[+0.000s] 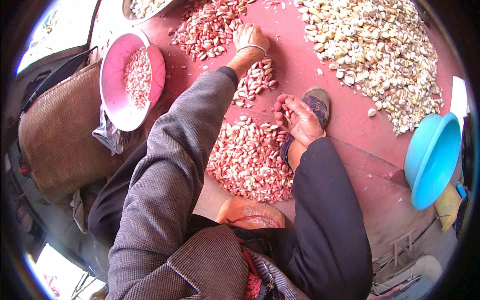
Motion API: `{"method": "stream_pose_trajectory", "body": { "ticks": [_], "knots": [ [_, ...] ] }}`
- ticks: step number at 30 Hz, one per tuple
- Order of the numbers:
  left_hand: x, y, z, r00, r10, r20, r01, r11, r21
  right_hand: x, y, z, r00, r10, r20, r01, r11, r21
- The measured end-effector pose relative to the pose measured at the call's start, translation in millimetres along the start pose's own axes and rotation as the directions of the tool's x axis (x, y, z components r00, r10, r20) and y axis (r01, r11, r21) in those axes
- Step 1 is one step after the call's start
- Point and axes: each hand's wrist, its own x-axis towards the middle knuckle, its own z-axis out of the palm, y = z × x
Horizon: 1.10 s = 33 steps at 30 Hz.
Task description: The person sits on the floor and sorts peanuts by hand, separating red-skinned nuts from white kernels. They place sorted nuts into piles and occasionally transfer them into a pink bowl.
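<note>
My left hand is palm down at the right edge of the far heap of pink-and-cream clove-shaped pieces. Its fingertips are hidden, so any grip there cannot be told. A smaller cluster of such pieces lies just below its wrist. My right hand is palm up above a patterned shoe, with its thumb over curled, reddish fingers. Small pale pieces show between them. Left of and below that hand spreads the near heap of pink-and-cream pieces, reaching the shoe.
A large heap of cream-coloured, shell-like pieces covers the far right. At left, a pink basin holds pinkish pieces; a metal bowl sits beyond. A blue basin tilts at right. An orange bag bearing writing lies between the legs.
</note>
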Motion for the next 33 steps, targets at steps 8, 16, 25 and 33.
{"method": "stream_pose_trajectory", "body": {
  "ticks": [8,16,25,33],
  "knots": [
    [-77,9,-69,0.994,0.111,0.016,-0.091,0.876,-0.473,5,3,-3,1.0,0.001,-0.003,-0.001,1.0,-0.013],
    [-143,45,-110,0.955,0.29,0.057,-0.22,0.827,-0.517,9,7,4,0.99,-0.024,-0.137,0.026,1.0,0.016],
    [-117,-3,-73,0.995,-0.028,-0.094,-0.033,0.807,-0.59,17,7,-3,0.995,0.021,-0.098,-0.032,0.994,-0.109],
    [-22,-21,-15,0.951,-0.303,0.055,0.307,0.912,-0.272,15,6,4,0.99,0.014,-0.14,-0.034,0.989,-0.142]
  ]
}}
